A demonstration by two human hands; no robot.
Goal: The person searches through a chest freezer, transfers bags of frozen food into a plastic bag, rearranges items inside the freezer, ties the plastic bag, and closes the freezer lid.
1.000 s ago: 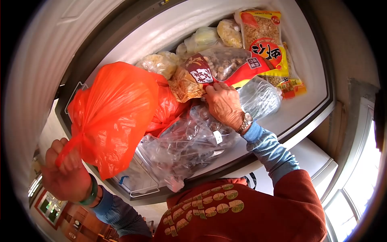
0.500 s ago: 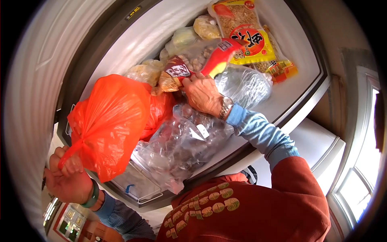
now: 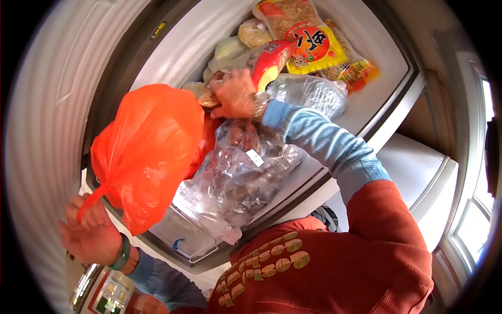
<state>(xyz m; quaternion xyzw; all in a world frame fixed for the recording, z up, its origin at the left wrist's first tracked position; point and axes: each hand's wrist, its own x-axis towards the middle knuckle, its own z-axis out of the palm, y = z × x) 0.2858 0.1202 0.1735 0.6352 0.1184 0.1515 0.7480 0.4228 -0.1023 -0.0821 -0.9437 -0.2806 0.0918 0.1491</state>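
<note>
My left hand (image 3: 91,233) is closed around the twisted handle of a bulging red plastic bag (image 3: 151,152), holding it over the left side of an open chest freezer (image 3: 167,49). What the bag contains is hidden. Inside the freezer, my right hand (image 3: 238,94), slightly blurred, has its thumb and fingers around the lower end of a red-and-clear food packet (image 3: 274,55). Part of that packet is covered by the hand. Just below the right wrist lies a crumpled clear plastic bag (image 3: 235,167) with dark reddish pieces in it. Another clear bag (image 3: 311,94) sits right of the wrist.
Yellow-and-red packets of dried shrimp-like food (image 3: 316,44) lie at the freezer's far end. Small knotted bags (image 3: 230,49) line its left wall. A wire basket (image 3: 191,243) is at the near end. A white cabinet (image 3: 413,167) stands at the right, near a window (image 3: 473,220).
My right hand has shifted up and left along the food packet, and the packet has moved slightly left. The red bag has risen a little and swung right, still in my left hand.
</note>
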